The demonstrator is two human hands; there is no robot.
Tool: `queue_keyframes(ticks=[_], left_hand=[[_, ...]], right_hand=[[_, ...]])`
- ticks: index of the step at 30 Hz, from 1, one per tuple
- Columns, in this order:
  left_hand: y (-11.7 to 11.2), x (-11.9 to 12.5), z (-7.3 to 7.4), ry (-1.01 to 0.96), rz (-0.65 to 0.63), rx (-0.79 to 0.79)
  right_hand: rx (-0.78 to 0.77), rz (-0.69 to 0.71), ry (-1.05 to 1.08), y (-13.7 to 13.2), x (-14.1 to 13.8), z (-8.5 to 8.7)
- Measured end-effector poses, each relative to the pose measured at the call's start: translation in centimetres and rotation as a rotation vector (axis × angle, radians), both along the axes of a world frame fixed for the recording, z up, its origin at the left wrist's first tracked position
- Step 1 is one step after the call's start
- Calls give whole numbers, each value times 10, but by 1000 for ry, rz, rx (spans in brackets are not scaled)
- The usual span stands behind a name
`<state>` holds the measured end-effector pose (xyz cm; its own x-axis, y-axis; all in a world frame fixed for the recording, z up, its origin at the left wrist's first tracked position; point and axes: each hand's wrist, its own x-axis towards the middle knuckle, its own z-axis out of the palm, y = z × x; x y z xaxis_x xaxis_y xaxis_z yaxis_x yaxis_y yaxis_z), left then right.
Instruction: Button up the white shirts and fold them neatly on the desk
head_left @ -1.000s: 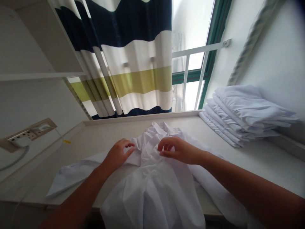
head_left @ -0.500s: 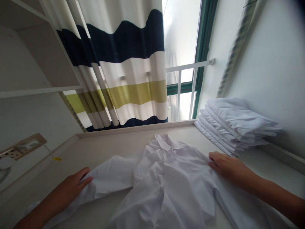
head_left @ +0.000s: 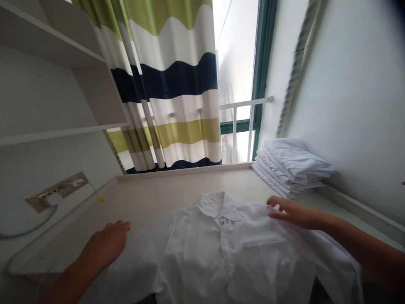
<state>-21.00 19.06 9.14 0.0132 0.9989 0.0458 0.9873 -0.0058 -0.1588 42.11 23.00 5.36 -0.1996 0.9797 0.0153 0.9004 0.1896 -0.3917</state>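
Note:
A white collared long-sleeved shirt point(head_left: 202, 253) lies spread front side up, its collar point(head_left: 220, 204) pointing away from me. My left hand point(head_left: 109, 242) is at the upper edge of the sleeve on the left, fingers curled together; its thumb is hidden and the cloth there is blurred. On the opposite side my right hand point(head_left: 286, 211) rests by the shirt's shoulder, thumb and fingers apart with a gap between them. The lower part of the shirt runs out of view at the bottom.
Folded white garments point(head_left: 291, 164) are stacked at the far right, near the wall. A socket strip point(head_left: 58, 190) with plugs and cables is on the left wall, below a shelf unit point(head_left: 63, 131). Behind the white board point(head_left: 158, 185) hang striped curtains point(head_left: 186, 105) beside a window railing point(head_left: 243, 103).
The shirt has gone from bunched to flatter and wider, its collar opened out. My right hand's fingers have parted from the cloth. The view has tilted upward and shifted.

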Motion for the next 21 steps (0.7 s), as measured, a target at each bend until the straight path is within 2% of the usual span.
queue_keyframes(ticks=[2, 4, 6, 8, 11, 14, 18, 21], left_hand=[[14, 65, 3, -190, -140, -1], [33, 119, -3, -366, -210, 2], [52, 160, -14, -435, -246, 5], [67, 185, -27, -491, -267, 0], [77, 198, -40, -591, -277, -14], [77, 192, -38, -734, -272, -30], [70, 180, -14, -952, -320, -95], [60, 177, 8, -1064, -321, -106]], right_hand=[[-41, 27, 68, 7, -20, -1], [12, -36, 54, 18, -41, -6], [46, -55, 32, 29, -60, -11], [60, -34, 27, 36, -77, -15], [50, 47, 46, 37, -91, -16], [17, 115, 90, 33, -95, -9], [-97, 207, 221, 33, -103, 10], [-229, 313, 342, 37, -121, 24]])
